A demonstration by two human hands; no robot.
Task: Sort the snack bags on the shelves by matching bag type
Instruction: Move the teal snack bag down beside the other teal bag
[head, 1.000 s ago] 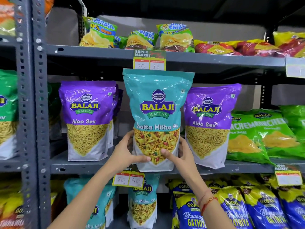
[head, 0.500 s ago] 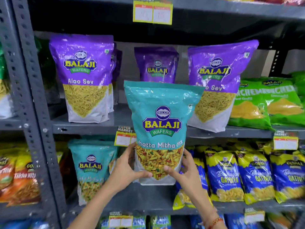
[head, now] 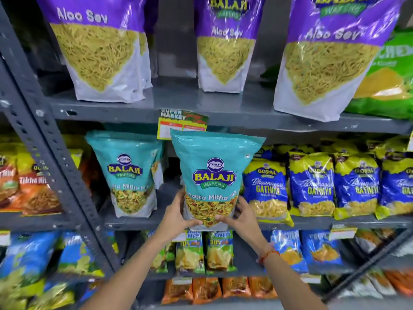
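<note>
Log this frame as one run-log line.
phase: placing | held: teal Khatta Mitha Mix bag | left hand + right hand gripping base | target: shelf beside matching teal bag | set down: cannot tell

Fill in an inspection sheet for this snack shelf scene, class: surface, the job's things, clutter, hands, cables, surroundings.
Surface: grey metal shelf, bare gap between teal and blue bags.
Job's things: teal Khatta Mitha bag held upright at that gap; matching teal bag stands to its left.
Clutter: price tag partly hidden behind the held bag's top.
Hands: left hand and right hand grip the held bag's lower corners.
Cables: nothing seen.
Surroundings: purple Aloo Sev bags above; blue Gathiya bags to the right; smaller packets below.
</note>
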